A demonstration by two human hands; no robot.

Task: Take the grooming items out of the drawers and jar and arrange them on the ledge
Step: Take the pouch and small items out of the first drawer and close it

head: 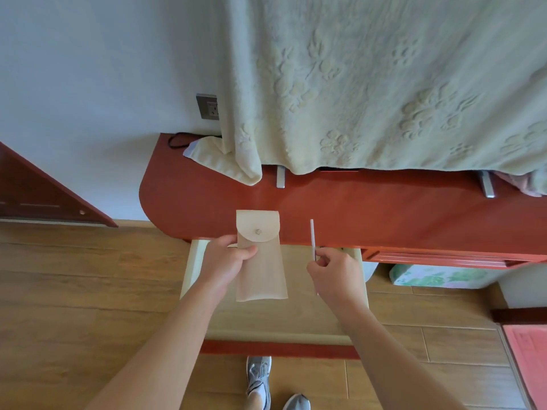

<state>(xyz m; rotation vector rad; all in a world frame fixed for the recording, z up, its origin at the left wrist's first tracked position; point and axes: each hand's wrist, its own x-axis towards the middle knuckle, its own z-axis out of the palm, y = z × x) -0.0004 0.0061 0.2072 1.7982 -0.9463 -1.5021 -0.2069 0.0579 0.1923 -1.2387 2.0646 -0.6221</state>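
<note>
Head view, near to far. Your shoes stand on the wood floor at the bottom edge. Above them the drawer is pulled out from under the red worktop, its red front nearest you and its pale side walls running back toward the worktop edge.

Your left hand is over the drawer, its fingers closed on the left edge of a tan pouch, thumb on the front face. The pouch is held lengthwise away from you, with its snapped flap (one round stud) at the far end, which overlaps the worktop's front edge in this view.

Your right hand is just to the right, apart from the pouch. Its fingers are pinched shut on a thin white stick, which points up and away across the worktop edge; what kind of item it is cannot be told.

Farther back, two metal feet rest on the worktop beneath a pale embossed blanket that hangs down over whatever they carry. A folded cloth and a black cord lie at the worktop's left rear, below a wall socket.
</note>
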